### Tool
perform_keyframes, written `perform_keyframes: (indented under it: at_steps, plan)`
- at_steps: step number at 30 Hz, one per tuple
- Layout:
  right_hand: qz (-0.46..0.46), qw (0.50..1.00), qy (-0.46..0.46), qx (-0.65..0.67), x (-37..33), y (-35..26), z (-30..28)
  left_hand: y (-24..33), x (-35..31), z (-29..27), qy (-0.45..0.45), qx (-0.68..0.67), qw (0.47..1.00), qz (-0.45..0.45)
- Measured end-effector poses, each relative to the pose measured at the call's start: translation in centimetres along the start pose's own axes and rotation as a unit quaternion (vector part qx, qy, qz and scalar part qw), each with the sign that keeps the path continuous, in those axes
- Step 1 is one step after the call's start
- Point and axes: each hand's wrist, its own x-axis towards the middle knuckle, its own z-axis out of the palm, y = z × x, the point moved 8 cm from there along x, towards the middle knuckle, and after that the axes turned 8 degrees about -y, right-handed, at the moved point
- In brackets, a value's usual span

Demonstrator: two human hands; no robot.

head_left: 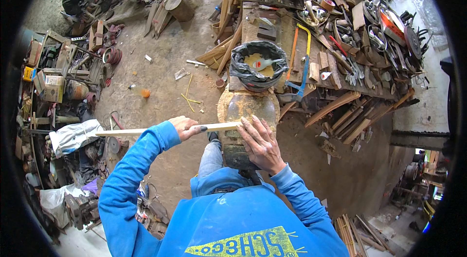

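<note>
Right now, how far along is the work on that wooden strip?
Done: nothing shows finished. In hand: the left hand grips the thin wooden strip, the right hand presses its end on the round block. Left: the glue bucket sits beyond, untouched.

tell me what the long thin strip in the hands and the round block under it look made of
The long strip looks like pale bare wood: light, matte, straight-edged, held by the left hand. The round block under the right hand seems to be a worn wooden or chipboard disc, tan at the rim, with a darker, smoother, slightly shiny middle, perhaps glue or wear.
</note>
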Motion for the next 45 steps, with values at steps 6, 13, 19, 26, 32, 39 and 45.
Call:
perform_keyframes:
  at_steps: [6,13,19,26,32,39,45]
  plan:
    - [0.102,0.985,0.08,0.109,0.1,2.2,-1.3,-0.1,0.2,0.4,-0.024,-0.003,1.0,-0.009]
    - [0.126,0.948,0.004,0.29,2.3,5.5,-0.8,0.7,0.2,-0.2,0.01,-0.011,0.999,0.041]
    - [0.057,0.97,-0.02,0.237,3.1,4.8,-1.7,0.4,0.4,-0.1,0.01,-0.006,1.0,0.028]
    - [0.015,0.976,0.002,0.217,3.1,4.5,-2.5,0.1,0.5,0.1,-0.016,-0.013,1.0,0.0]
    - [-0.019,0.982,-0.031,0.183,2.0,3.6,-2.2,0.3,0.4,0.0,-0.005,-0.011,1.0,0.008]
    - [-0.013,0.996,-0.034,0.078,1.8,3.0,-1.3,0.9,0.1,-0.7,0.005,0.011,1.0,0.004]
    - [0.005,0.994,-0.047,0.094,3.4,-4.7,1.3,2.0,-1.1,-0.2,0.069,0.098,0.992,-0.046]
